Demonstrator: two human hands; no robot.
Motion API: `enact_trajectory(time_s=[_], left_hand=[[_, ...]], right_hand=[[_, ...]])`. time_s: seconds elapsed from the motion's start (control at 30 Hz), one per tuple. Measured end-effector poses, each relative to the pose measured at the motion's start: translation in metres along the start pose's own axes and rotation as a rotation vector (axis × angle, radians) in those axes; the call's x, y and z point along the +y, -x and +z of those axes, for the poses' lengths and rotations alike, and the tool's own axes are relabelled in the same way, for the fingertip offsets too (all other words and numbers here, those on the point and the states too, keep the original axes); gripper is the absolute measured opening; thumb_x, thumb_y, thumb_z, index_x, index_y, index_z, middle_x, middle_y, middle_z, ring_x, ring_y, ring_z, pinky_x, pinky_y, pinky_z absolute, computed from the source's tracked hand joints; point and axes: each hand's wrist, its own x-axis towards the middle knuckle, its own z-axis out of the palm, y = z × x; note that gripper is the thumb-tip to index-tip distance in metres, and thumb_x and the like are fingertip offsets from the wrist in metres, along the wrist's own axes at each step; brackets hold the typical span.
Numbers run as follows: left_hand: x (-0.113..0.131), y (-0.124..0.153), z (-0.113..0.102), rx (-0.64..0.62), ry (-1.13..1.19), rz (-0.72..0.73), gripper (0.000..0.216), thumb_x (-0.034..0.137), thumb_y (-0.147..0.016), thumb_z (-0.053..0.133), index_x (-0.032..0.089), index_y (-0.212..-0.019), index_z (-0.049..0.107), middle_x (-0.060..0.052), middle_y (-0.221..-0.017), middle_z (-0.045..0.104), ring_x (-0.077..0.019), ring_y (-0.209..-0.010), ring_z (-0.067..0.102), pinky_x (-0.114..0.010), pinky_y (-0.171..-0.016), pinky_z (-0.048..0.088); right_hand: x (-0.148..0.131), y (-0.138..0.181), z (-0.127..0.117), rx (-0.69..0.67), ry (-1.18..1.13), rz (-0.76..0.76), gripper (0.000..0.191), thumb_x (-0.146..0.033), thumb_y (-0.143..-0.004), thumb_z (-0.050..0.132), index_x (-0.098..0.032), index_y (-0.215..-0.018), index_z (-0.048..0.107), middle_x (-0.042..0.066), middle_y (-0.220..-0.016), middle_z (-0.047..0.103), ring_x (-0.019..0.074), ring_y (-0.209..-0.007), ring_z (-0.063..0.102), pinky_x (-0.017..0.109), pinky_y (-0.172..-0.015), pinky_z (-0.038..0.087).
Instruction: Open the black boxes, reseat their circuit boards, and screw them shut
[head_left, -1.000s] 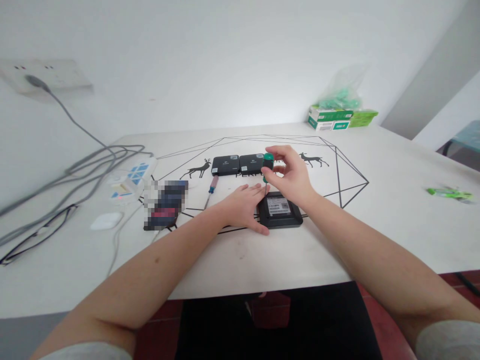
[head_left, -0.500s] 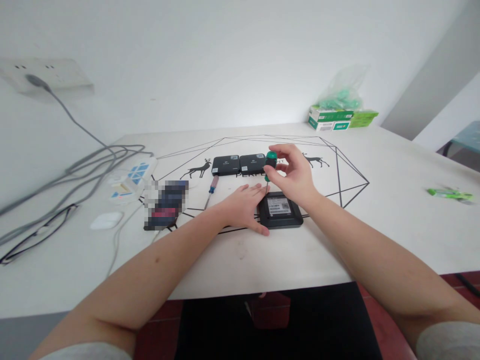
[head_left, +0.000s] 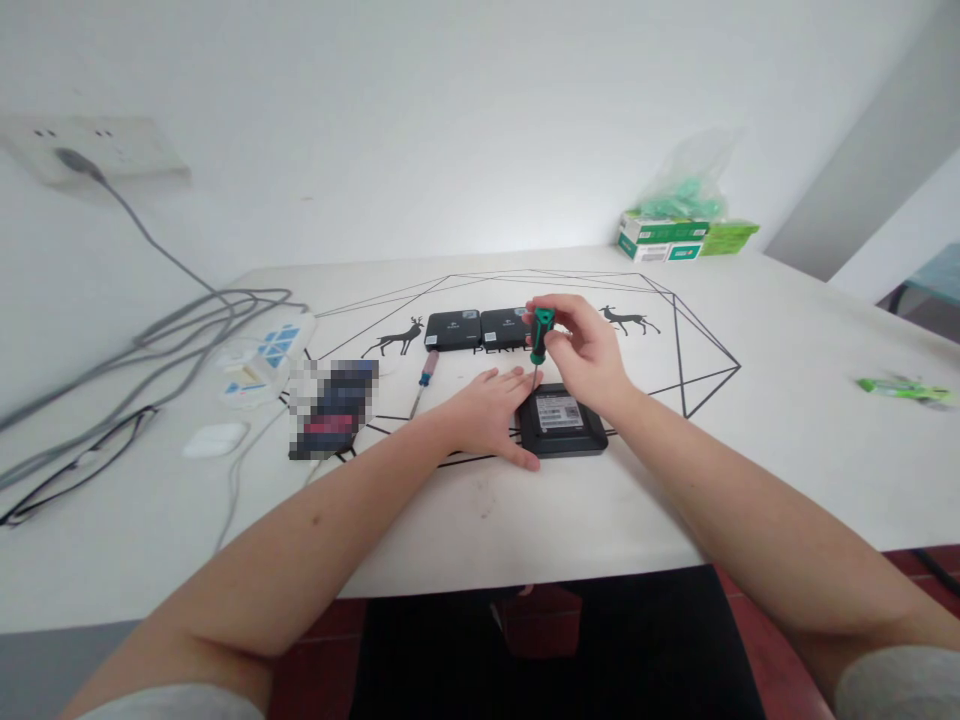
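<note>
A small black box [head_left: 562, 425] with a white label on top lies on the white table [head_left: 787, 440]. My left hand [head_left: 487, 412] lies flat and open against the box's left edge, fingers spread along it. My right hand [head_left: 589, 352] pinches the green-handled screwdriver [head_left: 540, 335], which stands nearly upright with its thin shaft pointing down at the box's near-left corner. Two more black boxes [head_left: 480, 328] sit side by side just behind the hands.
A second screwdriver [head_left: 423, 380] with a red and blue handle lies left of my left hand. Further left are a blurred dark object [head_left: 334, 410], a white case [head_left: 214, 438], a power strip [head_left: 266, 352] and grey cables [head_left: 150, 340]. Green cartons [head_left: 664, 238] stand at the back right.
My right hand's fingers have shifted round the green screwdriver handle, as if twisting it, and more of the handle now shows. My left hand and the box have stayed put.
</note>
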Motion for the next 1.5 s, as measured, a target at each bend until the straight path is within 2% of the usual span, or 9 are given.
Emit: enact_trajectory(time_s=[0.17, 0.27, 0.43, 0.63, 0.87, 1.07, 1.3, 1.4, 1.5], left_hand=[[0.0007, -0.0001, -0.0004, -0.003, 0.015, -0.009, 0.139, 0.091, -0.073, 0.072, 0.013, -0.173, 0.015, -0.025, -0.176, 0.029, -0.0413, -0.165, 0.025, -0.056, -0.132, 0.014], [0.0008, 0.0004, -0.001, -0.009, 0.02, -0.008, 0.139, 0.091, -0.073, 0.073, 0.014, -0.173, 0.014, -0.024, -0.176, 0.028, -0.0414, -0.165, 0.025, -0.056, -0.132, 0.013], [0.0014, 0.0009, -0.0021, -0.008, 0.03, -0.013, 0.138, 0.091, -0.073, 0.072, 0.016, -0.173, 0.015, -0.023, -0.176, 0.029, -0.0428, -0.164, 0.025, -0.057, -0.132, 0.014], [0.0009, -0.0005, -0.0019, 0.006, 0.028, -0.002, 0.137, 0.091, -0.072, 0.073, 0.015, -0.173, 0.019, -0.023, -0.176, 0.032, -0.0412, -0.164, 0.027, -0.055, -0.132, 0.015], [0.0015, -0.0012, -0.0017, -0.016, 0.002, -0.03, 0.143, 0.092, -0.07, 0.073, 0.015, -0.174, 0.013, -0.023, -0.177, 0.028, -0.0432, -0.164, 0.026, -0.055, -0.132, 0.016], [0.0006, -0.0017, -0.0018, 0.013, 0.008, 0.007, 0.14, 0.092, -0.071, 0.074, 0.016, -0.174, 0.017, -0.022, -0.176, 0.03, -0.0423, -0.163, 0.027, -0.055, -0.131, 0.019], [0.0001, -0.0012, 0.0, 0.011, 0.02, -0.011, 0.142, 0.092, -0.071, 0.073, 0.013, -0.174, 0.015, -0.024, -0.176, 0.029, -0.0431, -0.163, 0.028, -0.056, -0.131, 0.017], [0.0012, -0.0014, -0.0013, 0.014, 0.019, 0.0, 0.139, 0.092, -0.072, 0.072, 0.016, -0.174, 0.016, -0.023, -0.176, 0.03, -0.0434, -0.163, 0.028, -0.056, -0.13, 0.018], [0.0017, -0.0015, -0.0021, 0.008, 0.011, 0.009, 0.135, 0.091, -0.073, 0.072, 0.016, -0.172, 0.02, -0.023, -0.175, 0.033, -0.0427, -0.162, 0.03, -0.057, -0.13, 0.018]], right_hand=[[-0.0051, -0.0045, -0.0019, 0.062, 0.19, -0.058, 0.025, -0.035, -0.087, 0.08, -0.029, -0.11, 0.072, 0.005, -0.107, 0.064, 0.0218, -0.094, 0.064, 0.041, -0.079, 0.064], [-0.0024, -0.0032, -0.0017, 0.066, 0.162, -0.058, 0.025, -0.032, -0.092, 0.071, -0.03, -0.116, 0.07, 0.005, -0.106, 0.064, 0.0204, -0.089, 0.063, 0.04, -0.077, 0.063], [0.0013, -0.0007, -0.0014, 0.021, 0.095, -0.031, 0.03, -0.032, -0.103, 0.052, -0.032, -0.13, 0.065, 0.007, -0.122, 0.069, 0.0228, -0.107, 0.069, 0.043, -0.088, 0.065], [-0.0012, -0.0026, -0.0021, 0.059, 0.195, -0.068, 0.03, -0.039, -0.088, 0.08, -0.03, -0.116, 0.072, 0.005, -0.11, 0.065, 0.0208, -0.092, 0.066, 0.041, -0.079, 0.065], [0.0024, 0.0012, 0.0008, 0.018, 0.03, 0.013, 0.032, -0.034, -0.103, 0.055, -0.032, -0.132, 0.068, 0.008, -0.125, 0.072, 0.0234, -0.109, 0.073, 0.046, -0.089, 0.067], [-0.0018, -0.0025, -0.0021, 0.063, 0.192, -0.052, 0.033, -0.039, -0.086, 0.083, -0.031, -0.116, 0.074, 0.005, -0.108, 0.066, 0.0202, -0.09, 0.065, 0.042, -0.08, 0.066], [0.0021, 0.0039, 0.0008, -0.028, -0.012, 0.042, 0.032, -0.036, -0.106, 0.047, -0.033, -0.133, 0.063, 0.006, -0.126, 0.07, 0.0237, -0.111, 0.072, 0.044, -0.087, 0.067], [-0.0009, 0.0024, 0.0, -0.027, 0.063, 0.021, 0.027, -0.042, -0.102, 0.058, -0.032, -0.126, 0.067, 0.008, -0.13, 0.065, 0.026, -0.117, 0.068, 0.043, -0.084, 0.068], [-0.0036, -0.0003, -0.001, 0.009, 0.141, -0.005, 0.032, -0.038, -0.092, 0.075, -0.031, -0.122, 0.07, 0.008, -0.121, 0.06, 0.0225, -0.101, 0.065, 0.038, -0.074, 0.067]])
